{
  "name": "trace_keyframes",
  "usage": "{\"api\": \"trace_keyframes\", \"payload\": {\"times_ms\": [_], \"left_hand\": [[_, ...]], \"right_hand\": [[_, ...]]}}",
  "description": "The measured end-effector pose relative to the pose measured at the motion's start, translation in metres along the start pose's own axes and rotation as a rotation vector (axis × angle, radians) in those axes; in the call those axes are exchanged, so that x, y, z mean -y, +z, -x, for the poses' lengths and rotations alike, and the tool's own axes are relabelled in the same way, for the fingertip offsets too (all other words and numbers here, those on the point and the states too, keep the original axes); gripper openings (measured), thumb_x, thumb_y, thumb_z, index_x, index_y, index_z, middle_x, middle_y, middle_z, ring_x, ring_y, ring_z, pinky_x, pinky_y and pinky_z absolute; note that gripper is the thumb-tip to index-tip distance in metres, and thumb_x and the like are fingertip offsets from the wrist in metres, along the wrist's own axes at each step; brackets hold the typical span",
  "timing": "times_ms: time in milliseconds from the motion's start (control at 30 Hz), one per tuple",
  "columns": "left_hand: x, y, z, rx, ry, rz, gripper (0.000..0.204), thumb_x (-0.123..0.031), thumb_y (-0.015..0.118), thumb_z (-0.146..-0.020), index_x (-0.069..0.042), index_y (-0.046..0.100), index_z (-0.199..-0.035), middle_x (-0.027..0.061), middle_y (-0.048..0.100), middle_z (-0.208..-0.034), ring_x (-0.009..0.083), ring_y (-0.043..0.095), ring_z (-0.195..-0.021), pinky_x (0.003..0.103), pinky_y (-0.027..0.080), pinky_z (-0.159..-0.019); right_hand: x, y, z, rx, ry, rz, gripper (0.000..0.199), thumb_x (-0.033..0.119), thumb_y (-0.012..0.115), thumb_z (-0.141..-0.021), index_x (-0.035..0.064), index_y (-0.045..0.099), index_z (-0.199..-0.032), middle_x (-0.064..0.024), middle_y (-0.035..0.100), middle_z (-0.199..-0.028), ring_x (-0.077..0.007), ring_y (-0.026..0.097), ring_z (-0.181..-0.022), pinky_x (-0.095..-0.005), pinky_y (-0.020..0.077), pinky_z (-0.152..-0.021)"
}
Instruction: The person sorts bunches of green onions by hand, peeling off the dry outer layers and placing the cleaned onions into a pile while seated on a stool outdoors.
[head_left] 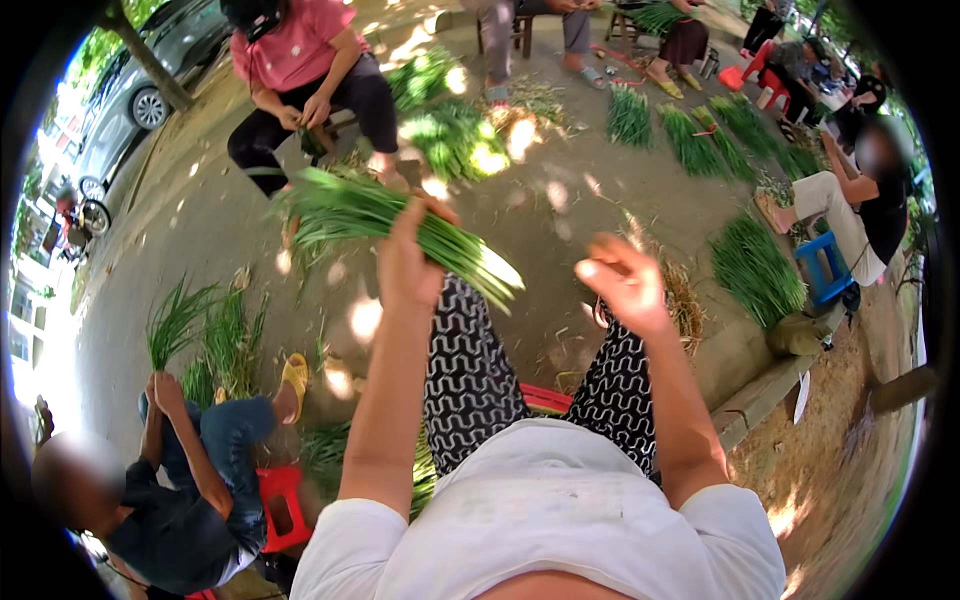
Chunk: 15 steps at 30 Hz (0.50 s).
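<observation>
My left hand (405,262) had its grip closed round a long bundle of green scallion stalks with pale white ends (400,225), held up in front of my knees over the dusty ground (560,215). The bundle's long axis ran from upper left to lower right: the leafy green tips fanned out to the left, beyond my knuckles, while the white root ends pointed down and to the right, past my patterned black-and-white trousers (470,370). My right hand (625,283) was raised well apart from the bundle, to its right, empty, with the fingers loosely curled and partly open. The white ends lay between the two hands, so the right hand was the nearer one to that end, and the left already had the middle. Around me, a person in a pink shirt (295,45) sat opposite working on stalks, another in dark clothes (190,470) on a red stool (283,500) held up a green bunch, and further green bundles in rows (690,140) lay on the ground
</observation>
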<state>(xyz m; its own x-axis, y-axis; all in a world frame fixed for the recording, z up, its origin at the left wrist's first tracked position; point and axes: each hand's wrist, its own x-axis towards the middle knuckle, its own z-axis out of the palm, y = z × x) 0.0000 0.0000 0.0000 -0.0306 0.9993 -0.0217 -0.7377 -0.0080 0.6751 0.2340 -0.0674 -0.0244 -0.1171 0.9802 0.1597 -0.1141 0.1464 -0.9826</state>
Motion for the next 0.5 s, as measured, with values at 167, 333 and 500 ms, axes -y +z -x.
{"api": "trace_keyframes", "payload": {"times_ms": [167, 333, 500], "left_hand": [[0.112, 0.018, 0.023, -0.059, -0.382, 0.107, 0.017, -0.007, 0.055, -0.083, 0.000, 0.052, -0.099, 0.0061, 0.057, -0.081, 0.0172, 0.056, -0.074, 0.030, 0.049, -0.067], [0.165, -0.015, 0.041, -0.119, -0.516, -0.035, 0.018, -0.007, 0.056, -0.083, -0.001, 0.050, -0.099, 0.0083, 0.056, -0.082, 0.0195, 0.057, -0.074, 0.032, 0.051, -0.069], [0.194, -0.039, 0.040, -0.105, -0.706, 0.063, 0.018, -0.010, 0.056, -0.083, -0.004, 0.052, -0.100, 0.0034, 0.056, -0.077, 0.0177, 0.057, -0.072, 0.033, 0.050, -0.072]], "right_hand": [[-0.030, -0.001, -0.001, 0.194, 0.344, 0.200, 0.067, 0.021, 0.071, -0.072, -0.0010, 0.040, -0.127, -0.0118, 0.054, -0.114, -0.0179, 0.051, -0.103, -0.0302, 0.0422, -0.088], [-0.074, 0.000, 0.035, 0.087, 0.607, -0.161, 0.066, 0.014, 0.070, -0.070, 0.0008, 0.037, -0.125, -0.0102, 0.057, -0.091, -0.0154, 0.058, -0.068, -0.0271, 0.0486, -0.057], [-0.107, -0.014, 0.051, 0.106, 0.783, -0.156, 0.036, 0.013, 0.067, -0.071, 0.0023, 0.048, -0.100, -0.0059, 0.054, -0.071, -0.0123, 0.052, -0.055, -0.0246, 0.0443, -0.047]]}}
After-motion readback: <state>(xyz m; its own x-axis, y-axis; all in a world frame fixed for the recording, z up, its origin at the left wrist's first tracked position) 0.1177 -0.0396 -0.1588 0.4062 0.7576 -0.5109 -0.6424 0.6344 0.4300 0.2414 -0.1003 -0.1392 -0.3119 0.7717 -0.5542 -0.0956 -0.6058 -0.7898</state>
